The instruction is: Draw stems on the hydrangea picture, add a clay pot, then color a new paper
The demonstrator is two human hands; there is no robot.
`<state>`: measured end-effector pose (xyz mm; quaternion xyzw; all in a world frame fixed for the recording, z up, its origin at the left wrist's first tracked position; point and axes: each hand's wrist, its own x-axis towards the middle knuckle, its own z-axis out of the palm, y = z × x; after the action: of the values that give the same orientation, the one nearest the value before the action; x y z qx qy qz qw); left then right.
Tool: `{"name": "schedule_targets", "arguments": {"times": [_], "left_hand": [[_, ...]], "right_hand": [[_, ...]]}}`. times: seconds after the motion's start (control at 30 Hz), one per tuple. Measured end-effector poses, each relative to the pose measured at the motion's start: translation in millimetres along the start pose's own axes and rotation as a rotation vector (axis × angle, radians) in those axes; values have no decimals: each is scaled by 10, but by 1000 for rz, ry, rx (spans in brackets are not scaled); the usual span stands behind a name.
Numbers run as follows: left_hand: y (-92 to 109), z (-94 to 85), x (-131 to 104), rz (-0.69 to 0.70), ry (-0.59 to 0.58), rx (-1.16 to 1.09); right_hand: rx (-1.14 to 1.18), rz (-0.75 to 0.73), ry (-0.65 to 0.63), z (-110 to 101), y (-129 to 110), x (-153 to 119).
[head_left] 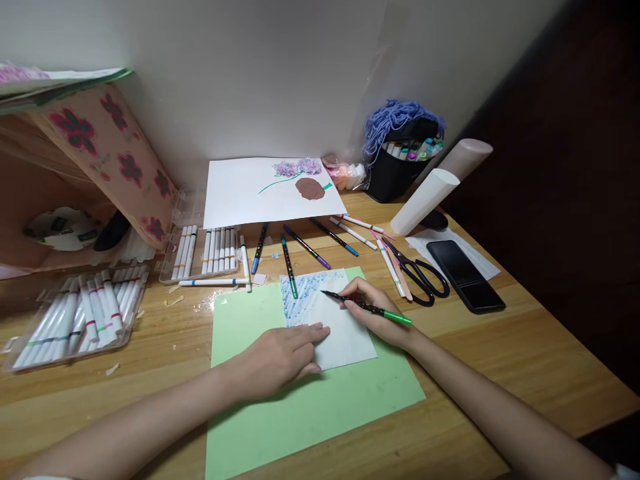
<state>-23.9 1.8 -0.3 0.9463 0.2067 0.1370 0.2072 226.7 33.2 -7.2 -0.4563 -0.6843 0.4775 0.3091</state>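
Observation:
A small white paper (345,340) with blue marks over its upper left part lies on a light green sheet (250,433). My left hand (287,353) rests flat on the white paper's lower left, fingers stretched out. Between the fingers of my right hand (373,307) is a black marker with a green end (397,317). Its dark tip is at or just above the paper, right of the blue marks; contact is hard to tell. A green-tipped marker (289,267) lies across the paper's top edge.
Loose markers (307,247) lie behind the paper, near a white drawing sheet (235,193). Marker trays (75,320) stand at left by a flowered box (115,147). Right are scissors (425,280), a phone (466,277), a white tube (425,200) and a black marker holder (395,173).

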Motion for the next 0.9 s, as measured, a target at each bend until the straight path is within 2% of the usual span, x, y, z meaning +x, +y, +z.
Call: {"name": "schedule_targets", "arguments": {"times": [0.13,0.4,0.73,0.8,0.83,0.9], "left_hand": [[-8,17,-3,8,12,-1],[-17,17,-15,5,18,-32],[5,-24,15,-24,72,-105],[2,-37,11,-126,161,-91],[-6,-41,6,-225,221,-70],[-29,-42,-5,-473,320,-24]], "right_hand": [[-10,7,-17,-54,38,16],[13,8,135,-138,98,47],[18,-17,225,-256,140,42],[12,-47,308,-213,66,27],[22,-71,315,-175,12,12],[69,-116,185,-75,-116,-34]]}}
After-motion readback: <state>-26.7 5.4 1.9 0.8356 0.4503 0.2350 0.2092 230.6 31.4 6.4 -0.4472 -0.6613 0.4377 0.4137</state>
